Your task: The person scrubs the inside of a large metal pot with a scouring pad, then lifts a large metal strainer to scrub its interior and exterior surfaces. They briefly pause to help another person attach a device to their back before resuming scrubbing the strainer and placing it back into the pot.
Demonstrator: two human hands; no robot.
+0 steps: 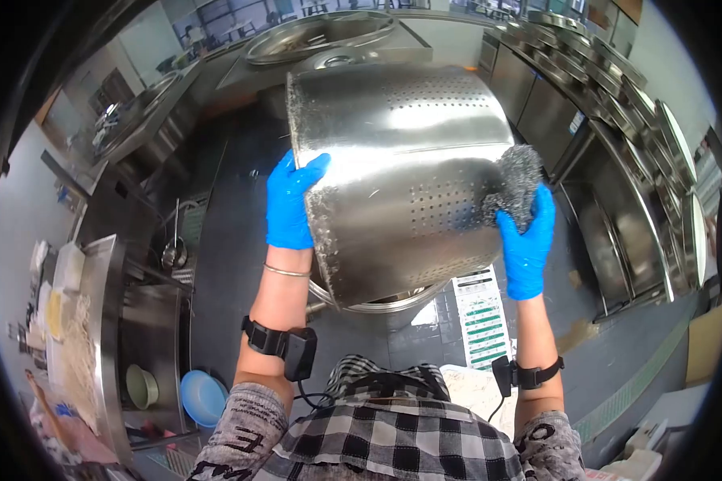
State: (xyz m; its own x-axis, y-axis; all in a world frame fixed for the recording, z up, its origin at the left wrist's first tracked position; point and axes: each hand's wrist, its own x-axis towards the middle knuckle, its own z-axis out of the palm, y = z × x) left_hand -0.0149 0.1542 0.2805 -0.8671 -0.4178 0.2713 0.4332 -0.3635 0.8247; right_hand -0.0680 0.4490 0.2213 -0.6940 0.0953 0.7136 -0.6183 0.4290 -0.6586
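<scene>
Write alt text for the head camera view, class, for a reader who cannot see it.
Two blue-gloved hands hold up a large perforated steel pot: the left hand grips its rim, the right hand presses a steel wool scrubber against its side. Steel kitchen counters stand around.

single head-worn view, steeply downward, close over kitchen floor (233, 240)

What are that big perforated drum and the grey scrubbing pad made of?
The big perforated silver drum looks like stainless steel: bright, brushed and mirror-like, with punched holes. The grey scrubbing pad under the right hand seems to be steel wool, wiry and dull.
</scene>
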